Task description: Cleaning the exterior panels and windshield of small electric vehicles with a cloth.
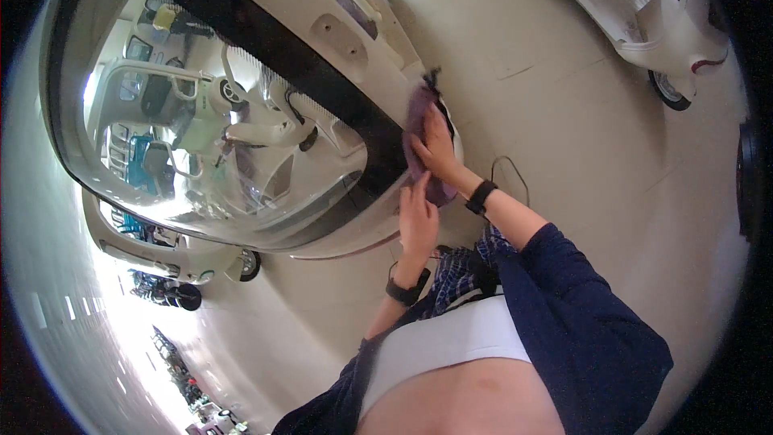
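A purple cloth [417, 113] is spread over the pale corner of a small vehicle [346, 40], beside its dark-edged curved windscreen. My right hand [439, 145] presses the cloth against that corner, fingers together and thumb out to the left. Just below it, my left hand [419, 217] has its fingers stretched out, the tips at the cloth's lower edge. I cannot tell whether the left fingertips touch the cloth or the body panel. A dark tied tuft sticks out at the cloth's top end. Part of the vehicle's corner is hidden under cloth and hand.
Another cream vehicle with a black wheel [670, 93] stands at the far right. More vehicles, one with a dark wheel [250, 264], are at the left. A thin loop [515, 173] stands out near my right wrist. Pale tiled floor [580, 161] lies between the vehicles.
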